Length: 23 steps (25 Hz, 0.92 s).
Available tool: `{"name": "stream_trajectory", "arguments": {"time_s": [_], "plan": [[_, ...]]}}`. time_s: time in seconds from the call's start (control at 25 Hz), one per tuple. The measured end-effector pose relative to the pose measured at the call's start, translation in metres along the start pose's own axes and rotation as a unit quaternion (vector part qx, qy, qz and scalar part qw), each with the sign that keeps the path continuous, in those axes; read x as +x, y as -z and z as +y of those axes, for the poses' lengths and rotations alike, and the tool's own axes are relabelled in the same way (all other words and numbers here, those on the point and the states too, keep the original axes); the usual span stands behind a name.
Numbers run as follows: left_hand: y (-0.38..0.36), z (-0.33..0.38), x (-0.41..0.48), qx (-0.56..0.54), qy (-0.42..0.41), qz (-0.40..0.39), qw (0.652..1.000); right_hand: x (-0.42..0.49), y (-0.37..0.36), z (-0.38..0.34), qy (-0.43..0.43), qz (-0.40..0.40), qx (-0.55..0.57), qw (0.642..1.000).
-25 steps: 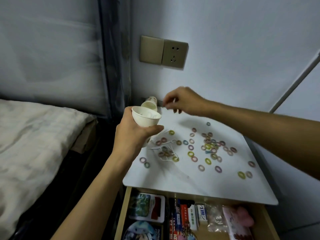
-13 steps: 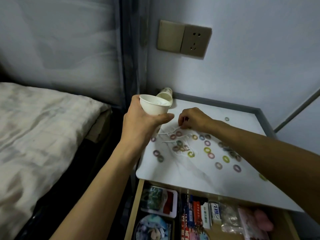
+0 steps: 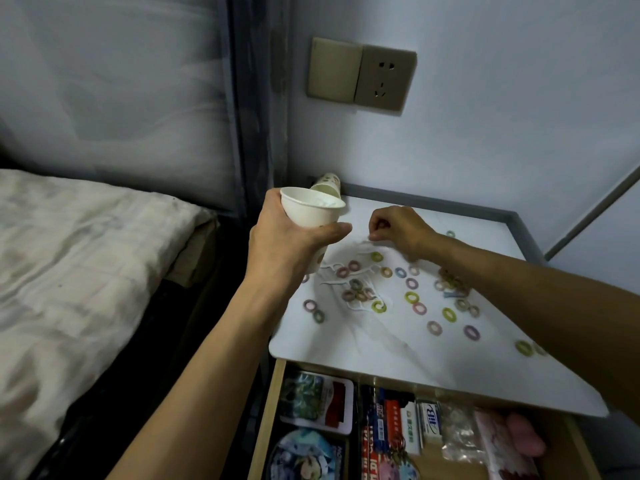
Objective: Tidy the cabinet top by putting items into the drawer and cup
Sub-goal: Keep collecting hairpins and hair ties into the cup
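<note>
Right hand (image 3: 394, 226) has dropped from bench rear, grip now pinched on small ring beside cup (image 3: 310, 211); left hand (image 3: 289, 244) grip wrapped around cup. Many rings (image 3: 412, 297) remain below-right; drawer (image 3: 391, 431) open.

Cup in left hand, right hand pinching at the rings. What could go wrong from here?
1. The paper cup is held past the left edge of the cabinet top by the left hand; a missed drop could send a ring to the floor.
2. The right hand works beside a second cup lying on its side, which a nudge could roll.
3. Rings near the front edge could be swept into the open drawer.
</note>
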<state>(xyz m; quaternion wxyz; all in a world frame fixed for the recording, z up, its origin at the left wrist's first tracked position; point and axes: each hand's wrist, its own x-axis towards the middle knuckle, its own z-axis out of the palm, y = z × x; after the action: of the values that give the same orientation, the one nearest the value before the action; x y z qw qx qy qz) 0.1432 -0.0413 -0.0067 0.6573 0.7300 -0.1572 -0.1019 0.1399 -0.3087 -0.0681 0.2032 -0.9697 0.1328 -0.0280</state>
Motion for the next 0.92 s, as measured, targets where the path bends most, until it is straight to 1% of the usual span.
{"name": "stream_trajectory", "arguments": {"time_s": [0.16, 0.36, 0.56, 0.68, 0.84, 0.92], "plan": [[0.000, 0.000, 0.000, 0.005, 0.000, 0.004, 1.000, -0.009, 0.003, 0.013, 0.011, -0.039, -0.079, 0.996], [-0.005, 0.000, 0.000, 0.008, 0.001, 0.002, 1.000, -0.010, -0.006, 0.008, 0.038, -0.026, -0.103, 0.994], [-0.007, 0.000, 0.001, 0.010, 0.004, 0.003, 1.000, -0.004, -0.009, 0.000, 0.042, -0.059, -0.144, 0.987], [-0.007, 0.000, 0.001, 0.013, 0.005, 0.003, 1.000, -0.008, -0.015, 0.005, 0.043, -0.044, -0.143, 0.988], [-0.004, 0.001, 0.000, 0.017, -0.001, 0.003, 1.000, -0.016, -0.021, 0.009, 0.080, -0.029, -0.207, 0.975], [-0.004, 0.001, 0.000, 0.012, -0.003, 0.000, 1.000, -0.020, -0.012, -0.001, 0.086, -0.020, -0.172, 0.981]]}}
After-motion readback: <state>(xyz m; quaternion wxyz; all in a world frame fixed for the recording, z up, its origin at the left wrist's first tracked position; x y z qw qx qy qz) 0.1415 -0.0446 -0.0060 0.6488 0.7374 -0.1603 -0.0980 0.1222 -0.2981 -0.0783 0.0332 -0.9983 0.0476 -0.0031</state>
